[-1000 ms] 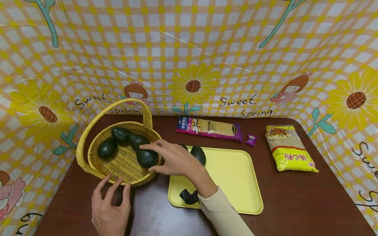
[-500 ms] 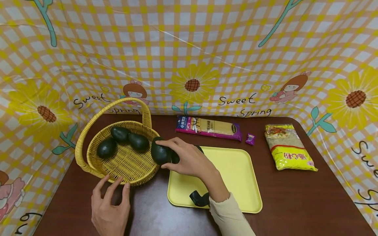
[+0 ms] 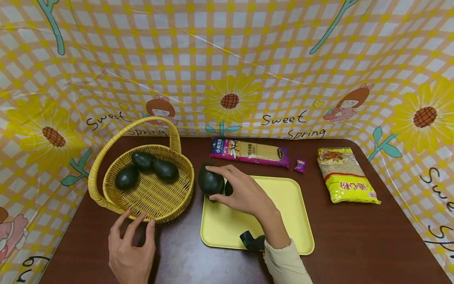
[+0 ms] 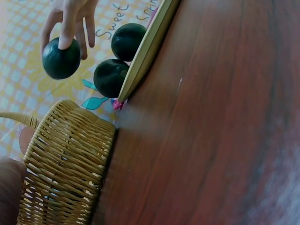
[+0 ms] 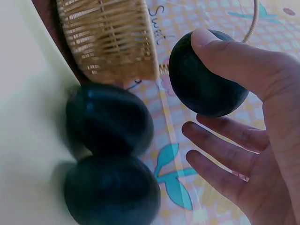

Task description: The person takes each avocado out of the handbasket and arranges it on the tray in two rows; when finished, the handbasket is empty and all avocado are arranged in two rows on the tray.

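Observation:
My right hand (image 3: pixel 244 193) holds a dark green avocado (image 3: pixel 209 181) between thumb and fingers, raised over the left back corner of the yellow tray (image 3: pixel 276 213). In the right wrist view two more avocados, a farther one (image 5: pixel 110 119) and a nearer one (image 5: pixel 112 190), lie side by side on the tray; in the head view my right hand mostly hides them. Three avocados (image 3: pixel 165 170) sit toward the back of the yellow wicker basket (image 3: pixel 156 201). My left hand (image 3: pixel 131 252) has its fingertips at the basket's front rim, fingers spread and slightly bent.
Behind the tray lies a purple pack of noodles (image 3: pixel 253 153), with a small purple packet (image 3: pixel 299 165) beside it. A yellow bag (image 3: pixel 349 175) lies at the right. The basket's tall handle (image 3: pixel 131 132) arches over its left and back. A patterned cloth (image 3: pixel 227 51) encloses the table.
My right hand has lifted the avocado out of the basket and carried it right, over the tray's edge. The left hand stays at the basket rim.

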A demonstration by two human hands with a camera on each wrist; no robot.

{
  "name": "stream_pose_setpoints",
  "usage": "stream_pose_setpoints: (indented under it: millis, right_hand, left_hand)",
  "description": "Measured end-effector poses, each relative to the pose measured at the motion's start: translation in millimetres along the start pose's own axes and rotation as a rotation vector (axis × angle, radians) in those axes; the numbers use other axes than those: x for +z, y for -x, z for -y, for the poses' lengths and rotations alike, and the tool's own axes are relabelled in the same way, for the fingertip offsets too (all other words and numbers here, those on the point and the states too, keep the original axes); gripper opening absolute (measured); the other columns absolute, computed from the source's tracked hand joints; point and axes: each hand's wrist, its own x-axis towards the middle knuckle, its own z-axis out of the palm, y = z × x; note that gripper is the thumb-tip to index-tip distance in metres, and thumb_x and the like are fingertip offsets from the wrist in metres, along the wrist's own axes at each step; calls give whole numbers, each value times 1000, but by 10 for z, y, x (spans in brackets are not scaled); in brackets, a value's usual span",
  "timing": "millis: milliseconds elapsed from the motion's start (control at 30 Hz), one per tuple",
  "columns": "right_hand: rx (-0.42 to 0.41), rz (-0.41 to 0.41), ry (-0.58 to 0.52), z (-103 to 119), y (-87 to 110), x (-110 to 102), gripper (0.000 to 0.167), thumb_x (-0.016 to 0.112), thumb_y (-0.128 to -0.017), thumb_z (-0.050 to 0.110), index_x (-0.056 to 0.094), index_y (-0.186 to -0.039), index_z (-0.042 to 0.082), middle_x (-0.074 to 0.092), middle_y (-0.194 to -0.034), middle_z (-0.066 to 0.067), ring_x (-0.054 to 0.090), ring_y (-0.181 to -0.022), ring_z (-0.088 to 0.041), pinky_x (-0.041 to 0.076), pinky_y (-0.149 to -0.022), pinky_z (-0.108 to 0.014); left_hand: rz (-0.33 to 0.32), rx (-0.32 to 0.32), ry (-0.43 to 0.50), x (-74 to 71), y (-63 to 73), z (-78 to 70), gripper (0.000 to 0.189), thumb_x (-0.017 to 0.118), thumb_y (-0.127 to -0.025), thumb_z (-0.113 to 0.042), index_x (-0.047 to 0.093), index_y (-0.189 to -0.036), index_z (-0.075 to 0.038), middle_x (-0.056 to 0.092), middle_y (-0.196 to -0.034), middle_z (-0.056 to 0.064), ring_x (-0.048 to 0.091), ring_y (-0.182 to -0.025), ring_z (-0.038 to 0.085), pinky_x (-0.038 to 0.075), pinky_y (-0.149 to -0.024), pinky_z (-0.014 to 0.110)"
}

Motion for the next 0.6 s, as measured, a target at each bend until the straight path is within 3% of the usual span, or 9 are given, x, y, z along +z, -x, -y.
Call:
stream_pose_setpoints:
  millis: [300,600]
  right_hand:
    - [42,-48,-6,-161,146,-118,77,92,-89,36,56,-157,31,64,-141,-4,66,-125,-23,58,-99,-49]
    - [84,-84,29,-318,284,-211,79,94,-87,33,56,-157,30,65,-143,-7,65,-131,-28,58,-101,-53]
  left_hand:
    - [-2,6,10,-8,9,-2,28,93,-88,-19,84,-111,-7,68,-135,18,65,-115,48,51,-80,69]
    - [-11,7,16,-7,11,4,28,93,-86,-18,84,-111,-8,68,-136,17,65,-115,47,51,-81,68]
